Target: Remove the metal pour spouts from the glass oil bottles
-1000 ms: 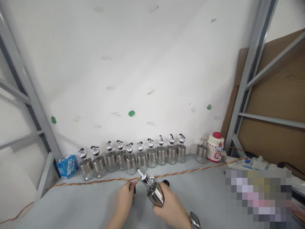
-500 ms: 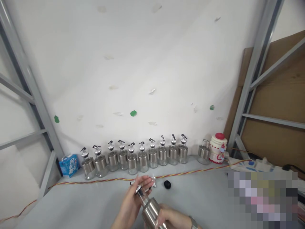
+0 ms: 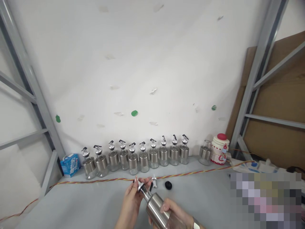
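My right hand is wrapped around the steel-sleeved glass bottle, which tilts with its neck toward the upper left. My left hand is closed at the neck, its fingers on the silver pourer top seated there. Just beyond those fingertips, another silver pourer piece lies on the grey table, partly hidden by the hand. A small round black cap rests to its right.
Along the wall stands a row of several matching bottles with pourer tops. A topless bottle and a white-and-red jar are at the right, a blue box at the left. A twisted red-yellow cord crosses the table.
The bottle has shifted slightly right and turned flatter. My left fingers have drawn in from spread out to closed around the pourer top.
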`<state>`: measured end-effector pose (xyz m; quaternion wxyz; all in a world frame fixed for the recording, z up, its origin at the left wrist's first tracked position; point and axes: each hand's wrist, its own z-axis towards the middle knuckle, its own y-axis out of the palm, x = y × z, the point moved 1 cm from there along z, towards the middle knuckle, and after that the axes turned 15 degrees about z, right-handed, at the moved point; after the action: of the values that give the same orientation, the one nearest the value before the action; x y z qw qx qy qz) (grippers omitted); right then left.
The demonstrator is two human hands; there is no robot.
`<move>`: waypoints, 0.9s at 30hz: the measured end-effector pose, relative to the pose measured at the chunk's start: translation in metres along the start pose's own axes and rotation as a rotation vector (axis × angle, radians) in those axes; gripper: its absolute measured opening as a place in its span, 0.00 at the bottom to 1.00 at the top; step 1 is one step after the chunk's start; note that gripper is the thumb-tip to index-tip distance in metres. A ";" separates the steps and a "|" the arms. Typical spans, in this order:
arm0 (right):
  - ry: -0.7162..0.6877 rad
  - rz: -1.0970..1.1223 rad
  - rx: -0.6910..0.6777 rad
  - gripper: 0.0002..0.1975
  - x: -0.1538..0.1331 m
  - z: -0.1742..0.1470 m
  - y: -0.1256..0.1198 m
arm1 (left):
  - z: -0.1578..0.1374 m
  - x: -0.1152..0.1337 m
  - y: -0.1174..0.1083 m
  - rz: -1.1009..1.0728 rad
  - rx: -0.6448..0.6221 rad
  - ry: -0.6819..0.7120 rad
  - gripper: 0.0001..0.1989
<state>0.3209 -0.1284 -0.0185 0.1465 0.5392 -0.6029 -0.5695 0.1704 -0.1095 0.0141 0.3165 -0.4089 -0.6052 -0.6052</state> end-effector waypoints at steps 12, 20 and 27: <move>-0.003 -0.021 0.147 0.17 0.000 -0.009 0.012 | 0.004 0.006 -0.020 0.903 0.344 0.330 0.19; -0.150 -0.180 0.256 0.11 0.000 -0.012 0.021 | 0.010 0.000 -0.028 0.938 0.326 0.246 0.21; -0.242 -0.664 0.422 0.18 -0.011 -0.025 0.014 | 0.019 -0.003 -0.027 0.742 0.237 0.018 0.26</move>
<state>0.3379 -0.1358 0.0056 -0.2309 0.6517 -0.5126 -0.5092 0.1502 -0.0894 -0.0023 0.5642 -0.5554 -0.4792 -0.3789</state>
